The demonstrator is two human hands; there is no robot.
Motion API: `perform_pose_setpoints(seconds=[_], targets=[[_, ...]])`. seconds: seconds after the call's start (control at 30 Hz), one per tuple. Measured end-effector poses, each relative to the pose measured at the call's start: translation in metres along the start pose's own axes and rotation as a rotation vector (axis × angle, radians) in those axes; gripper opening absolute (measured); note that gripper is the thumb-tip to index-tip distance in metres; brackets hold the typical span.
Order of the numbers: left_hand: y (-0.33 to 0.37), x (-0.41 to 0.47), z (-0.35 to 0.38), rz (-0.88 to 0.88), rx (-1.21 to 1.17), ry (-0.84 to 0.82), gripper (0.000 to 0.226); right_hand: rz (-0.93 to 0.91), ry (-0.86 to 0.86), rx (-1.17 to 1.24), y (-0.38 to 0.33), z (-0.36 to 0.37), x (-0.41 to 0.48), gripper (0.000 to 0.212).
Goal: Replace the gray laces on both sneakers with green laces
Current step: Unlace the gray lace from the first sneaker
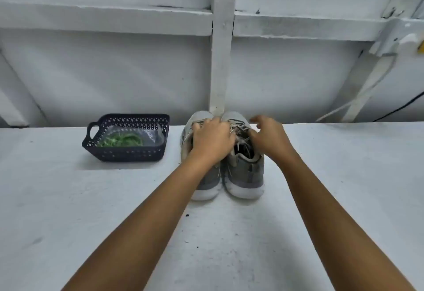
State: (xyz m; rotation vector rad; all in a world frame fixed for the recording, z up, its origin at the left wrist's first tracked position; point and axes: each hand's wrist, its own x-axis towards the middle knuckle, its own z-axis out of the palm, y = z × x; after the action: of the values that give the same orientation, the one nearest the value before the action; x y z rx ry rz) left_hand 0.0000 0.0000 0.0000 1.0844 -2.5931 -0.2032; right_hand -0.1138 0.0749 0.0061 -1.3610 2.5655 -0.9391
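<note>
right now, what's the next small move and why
Probably start loosening the gray laces on the right sneaker: they're threaded, the right hand hovers at them, the left hand rests on the left sneaker, green laces wait in the basket.

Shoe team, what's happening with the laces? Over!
Left hand on left sneaker, grip unclear. Right hand open by right sneaker. Gray laces on; green laces in basket. Nothing blocking.

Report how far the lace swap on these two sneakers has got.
Nothing looks done: the pale gray laces are threaded in the right gray mesh sneaker. In hand: the left hand lies over the lacing of the left gray sneaker, the right hand hovers at the other's. Left: both swaps; the green laces lie bagged in the dark perforated plastic basket.
</note>
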Motion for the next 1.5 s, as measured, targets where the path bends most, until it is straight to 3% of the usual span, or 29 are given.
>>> perform_pose_setpoints(seconds=[0.23, 0.47, 0.87, 1.0, 1.07, 1.23, 1.5], targets=[[0.002, 0.003, 0.011, 0.022, 0.176, -0.032, 0.043, 0.219, -0.111, 0.121, 0.019, 0.009, -0.005, 0.028], [0.004, 0.003, 0.009, 0.054, 0.190, -0.036, 0.039, 0.223, -0.009, 0.146, 0.022, 0.014, -0.008, 0.022], [0.007, -0.046, 0.003, 0.124, 0.122, -0.015, 0.039, 0.182, 0.007, 0.149, 0.028, 0.001, -0.050, 0.019], [-0.003, -0.066, 0.016, 0.112, 0.046, 0.247, 0.041, 0.186, 0.029, 0.183, 0.031, 0.002, -0.061, 0.019], [-0.012, -0.075, 0.021, 0.034, 0.051, 0.298, 0.039, 0.204, 0.032, 0.230, 0.031, 0.002, -0.063, 0.020], [-0.030, -0.088, 0.027, -0.022, -0.036, 0.170, 0.045, 0.253, -0.056, 0.355, 0.031, 0.007, -0.062, 0.020], [-0.064, -0.085, 0.001, 0.037, -0.222, 0.064, 0.039, 0.180, -0.023, 0.227, 0.020, -0.001, -0.073, 0.022]])
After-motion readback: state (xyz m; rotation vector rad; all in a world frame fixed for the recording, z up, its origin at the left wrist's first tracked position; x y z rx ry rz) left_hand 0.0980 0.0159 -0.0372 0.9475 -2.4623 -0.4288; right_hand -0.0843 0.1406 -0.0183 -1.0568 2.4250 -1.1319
